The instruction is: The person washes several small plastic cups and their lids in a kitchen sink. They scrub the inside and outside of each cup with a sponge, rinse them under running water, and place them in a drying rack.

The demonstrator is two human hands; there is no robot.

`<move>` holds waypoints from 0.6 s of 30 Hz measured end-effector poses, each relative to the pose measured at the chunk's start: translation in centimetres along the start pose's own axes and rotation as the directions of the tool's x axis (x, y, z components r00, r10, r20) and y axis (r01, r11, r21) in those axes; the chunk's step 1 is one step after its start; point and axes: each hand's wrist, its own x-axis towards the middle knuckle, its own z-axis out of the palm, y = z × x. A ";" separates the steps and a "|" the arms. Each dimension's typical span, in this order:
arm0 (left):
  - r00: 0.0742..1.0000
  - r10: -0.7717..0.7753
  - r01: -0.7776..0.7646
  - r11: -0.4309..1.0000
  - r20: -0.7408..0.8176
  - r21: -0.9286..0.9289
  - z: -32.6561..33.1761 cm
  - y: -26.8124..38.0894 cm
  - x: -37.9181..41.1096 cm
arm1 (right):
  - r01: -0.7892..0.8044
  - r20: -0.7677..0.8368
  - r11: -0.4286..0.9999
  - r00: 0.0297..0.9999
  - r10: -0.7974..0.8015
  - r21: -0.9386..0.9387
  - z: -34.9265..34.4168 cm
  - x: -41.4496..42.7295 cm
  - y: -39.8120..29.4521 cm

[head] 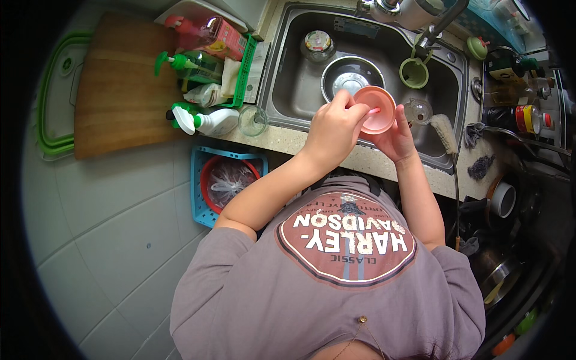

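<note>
Over the front edge of the sink, a pink cup (374, 110) is tipped so that its inside faces up towards me. My right hand (398, 139) supports it from the right and below, fingers partly hidden behind it. My left hand (337, 123) pinches a thin pink stick-like piece (374, 110) that reaches into the cup; its other end is hidden by my fingers. Beneath the hands stands a round steel bowl (335, 74) in the sink. Just right of my right hand lies a small clear plastic or glass piece (419, 111).
The steel sink (288, 85) also holds a lidded glass jar (318, 45) and a green strainer cup (414, 73). A bottle brush (444, 132) leans across its right rim. Left are a drinking glass (253, 120), spray bottle (218, 122), green basket (247, 67) and wooden board (126, 85).
</note>
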 end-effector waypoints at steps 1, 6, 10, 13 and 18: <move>1.000 0.019 -0.018 0.998 -0.007 0.056 0.1 -0.1 0.1 | -0.005 -0.009 1.000 1.000 0.005 -0.007 0.0 0.0 0.0; 1.000 0.005 -0.003 0.992 -0.016 0.129 0.6 -0.3 0.0 | -0.001 -0.005 0.998 1.000 0.001 0.057 -0.1 -0.1 0.1; 1.000 -0.002 0.004 0.992 -0.017 0.124 0.9 -0.1 -0.1 | -0.010 -0.003 1.000 1.000 0.010 -0.001 -0.1 -0.1 0.0; 0.999 0.038 -0.039 0.988 0.009 0.150 1.9 -0.6 0.0 | -0.048 0.056 0.996 0.997 0.052 -0.069 0.2 -0.2 0.1; 0.999 0.044 -0.045 0.992 0.010 0.116 3.5 -1.4 -0.4 | -0.062 -0.027 0.997 0.998 0.061 -0.045 -0.4 0.3 1.0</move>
